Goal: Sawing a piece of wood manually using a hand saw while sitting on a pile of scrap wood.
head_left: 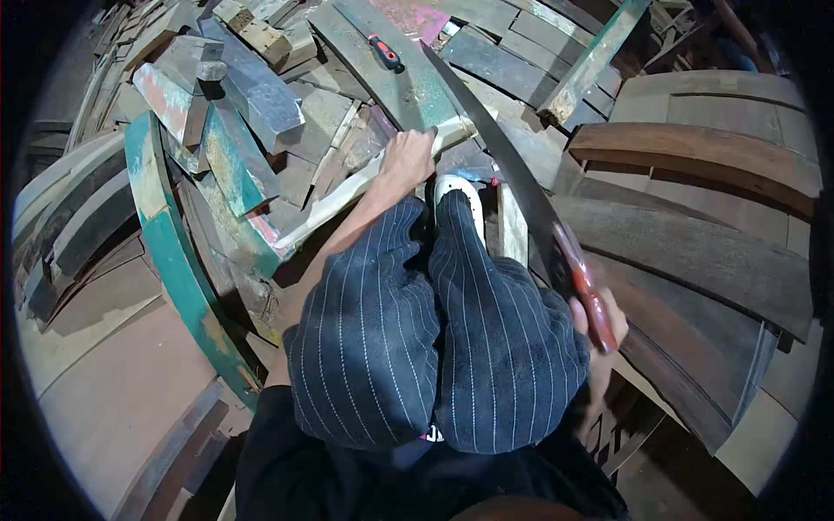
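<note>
My right hand is wrapped round the glossy reddish-brown handle of a handsaw. The long dark saw blade slants away up and left, past the end of a pale, narrow wooden strip. Whether the blade touches that end I cannot tell. My left hand is closed over the strip near the same end, pressing it against a worn green board. On that board lies a tool with a red and black handle; its kind is unclear.
Painted wood offcuts are heaped at the far left, beside a long green plank. Brown planks lie stacked on the right. My knees in striped trousers and a white shoe are close to the strip.
</note>
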### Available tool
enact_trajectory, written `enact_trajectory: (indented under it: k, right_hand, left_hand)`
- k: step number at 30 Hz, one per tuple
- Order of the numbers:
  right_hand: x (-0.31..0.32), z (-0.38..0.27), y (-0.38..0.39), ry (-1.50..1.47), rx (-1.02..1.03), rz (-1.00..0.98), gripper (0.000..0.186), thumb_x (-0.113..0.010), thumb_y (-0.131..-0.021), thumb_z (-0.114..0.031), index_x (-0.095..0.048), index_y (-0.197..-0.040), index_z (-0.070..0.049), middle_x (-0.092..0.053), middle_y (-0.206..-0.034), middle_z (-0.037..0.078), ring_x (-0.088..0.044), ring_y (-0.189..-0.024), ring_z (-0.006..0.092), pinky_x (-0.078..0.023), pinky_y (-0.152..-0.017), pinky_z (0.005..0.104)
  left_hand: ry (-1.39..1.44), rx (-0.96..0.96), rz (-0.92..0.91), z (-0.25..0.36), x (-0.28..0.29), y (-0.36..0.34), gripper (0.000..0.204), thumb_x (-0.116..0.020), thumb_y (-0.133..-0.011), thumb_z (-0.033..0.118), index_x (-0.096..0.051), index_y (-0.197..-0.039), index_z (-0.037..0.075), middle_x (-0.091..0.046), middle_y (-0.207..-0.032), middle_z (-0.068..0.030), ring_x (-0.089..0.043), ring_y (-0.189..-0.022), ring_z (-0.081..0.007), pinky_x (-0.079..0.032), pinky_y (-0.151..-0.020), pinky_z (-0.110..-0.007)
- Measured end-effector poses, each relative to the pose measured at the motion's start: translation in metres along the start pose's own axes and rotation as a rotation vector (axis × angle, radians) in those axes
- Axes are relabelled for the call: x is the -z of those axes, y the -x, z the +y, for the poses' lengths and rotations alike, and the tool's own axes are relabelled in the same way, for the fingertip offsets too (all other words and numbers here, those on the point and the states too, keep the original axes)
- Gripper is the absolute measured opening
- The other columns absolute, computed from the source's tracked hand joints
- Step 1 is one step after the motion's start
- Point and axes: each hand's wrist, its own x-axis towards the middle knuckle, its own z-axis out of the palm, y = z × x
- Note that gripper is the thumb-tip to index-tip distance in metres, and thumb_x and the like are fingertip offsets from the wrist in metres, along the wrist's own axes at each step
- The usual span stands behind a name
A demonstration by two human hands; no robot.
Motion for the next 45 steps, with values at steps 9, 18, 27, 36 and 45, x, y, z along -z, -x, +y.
enact_trajectory:
  k: [9, 18, 27, 36, 45]
  right_hand:
    - [-0.026, 0.011, -0.029, 0.069, 0.088, 0.031, 0.016, -0.068, -0.082, -0.012, -0.059, -0.092, -0.003, -0.058, -0.066, 0.016, -0.059, -0.056, 0.0301, -0.045, -0.056, 0.0333]
    - [0.001, 0.013, 0.008, 0.02, 0.116, 0.049, 0.016, -0.069, -0.081, -0.014, -0.062, -0.088, -0.002, -0.06, -0.063, 0.01, -0.062, -0.054, 0.021, -0.044, -0.053, 0.0301]
    - [-0.072, 0.024, -0.066, -0.007, 0.184, 0.039, 0.021, -0.07, -0.081, -0.019, -0.06, -0.091, -0.003, -0.059, -0.065, 0.015, -0.058, -0.051, 0.0314, -0.045, -0.055, 0.0334]
    - [0.031, 0.005, 0.028, 0.127, 0.09, 0.036, 0.016, -0.07, -0.079, -0.014, -0.061, -0.086, -0.003, -0.059, -0.066, 0.012, -0.06, -0.054, 0.0242, -0.045, -0.056, 0.0313]
    - [-0.065, 0.008, -0.071, -0.114, 0.142, -0.002, 0.02, -0.069, -0.081, -0.012, -0.059, -0.093, -0.001, -0.057, -0.066, 0.017, -0.058, -0.054, 0.029, -0.044, -0.055, 0.0333]
  left_hand:
    - [0.035, -0.107, 0.022, 0.019, -0.006, -0.005, 0.036, -0.055, -0.073, 0.001, -0.058, -0.108, -0.004, -0.063, -0.082, -0.0299, -0.063, -0.081, -0.0452, -0.051, -0.071, -0.053]
    - [-0.004, 0.016, 0.009, 0.001, -0.004, -0.001, 0.026, -0.056, -0.072, 0.003, -0.06, -0.095, -0.006, -0.063, -0.08, -0.0298, -0.064, -0.08, -0.0438, -0.054, -0.071, -0.05]
    - [-0.005, -0.08, 0.015, 0.003, -0.007, -0.002, 0.04, -0.054, -0.071, -0.002, -0.058, -0.11, -0.007, -0.063, -0.083, -0.03, -0.062, -0.084, -0.0455, -0.051, -0.076, -0.051]
    - [0.103, -0.019, -0.019, 0.008, 0.001, -0.014, 0.032, -0.058, -0.072, 0.003, -0.064, -0.103, 0.001, -0.063, -0.082, -0.0307, -0.063, -0.083, -0.0462, -0.052, -0.073, -0.051]
    - [0.038, -0.061, 0.039, 0.002, -0.009, -0.007, 0.023, -0.058, -0.074, 0.003, -0.065, -0.094, -0.004, -0.062, -0.08, -0.0322, -0.063, -0.083, -0.0456, -0.051, -0.073, -0.052]
